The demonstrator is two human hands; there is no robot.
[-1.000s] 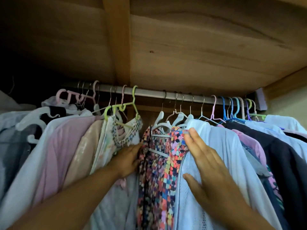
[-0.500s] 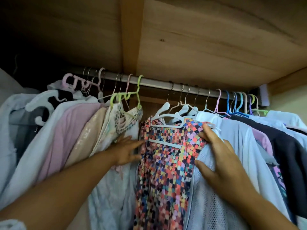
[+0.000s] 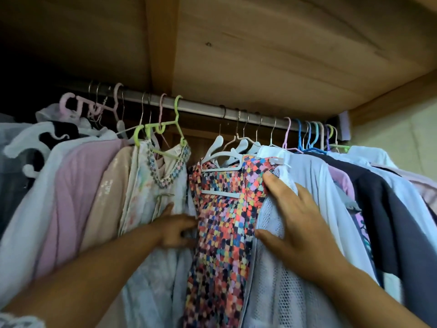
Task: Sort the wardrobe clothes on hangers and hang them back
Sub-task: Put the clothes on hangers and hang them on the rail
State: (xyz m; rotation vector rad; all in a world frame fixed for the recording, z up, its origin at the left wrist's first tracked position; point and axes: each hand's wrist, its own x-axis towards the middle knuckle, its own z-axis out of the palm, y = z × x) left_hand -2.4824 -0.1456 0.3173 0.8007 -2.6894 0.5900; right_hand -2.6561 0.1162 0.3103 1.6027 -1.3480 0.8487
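Both hands work at the multicoloured checked garment (image 3: 220, 223) in the middle of the rail. Left hand (image 3: 176, 230) has its fingers curled into the garment's left edge, a clamped grip on the cloth, just beside a pale floral dress (image 3: 151, 209). Right hand (image 3: 295, 216) lies spread, fingers straight and apart, on a white mesh garment (image 3: 279, 280); its fingertips touch the checked garment's upper right edge and its thumb rests at the seam between the two.

That checked garment hangs on a white hanger (image 3: 222, 159), between the two hands and slightly above them. It is covered in small squares of red, blue, yellow, pink and black, and a white crossbar shows across its front.

Inside the wooden wardrobe (image 3: 260, 55), a metal rail (image 3: 203, 108) carries the crowded row: pink, beige and white pieces at left, with a green hanger (image 3: 176, 129) holding the floral dress; white, pink and dark navy clothes at right on blue, pink and green hangers.
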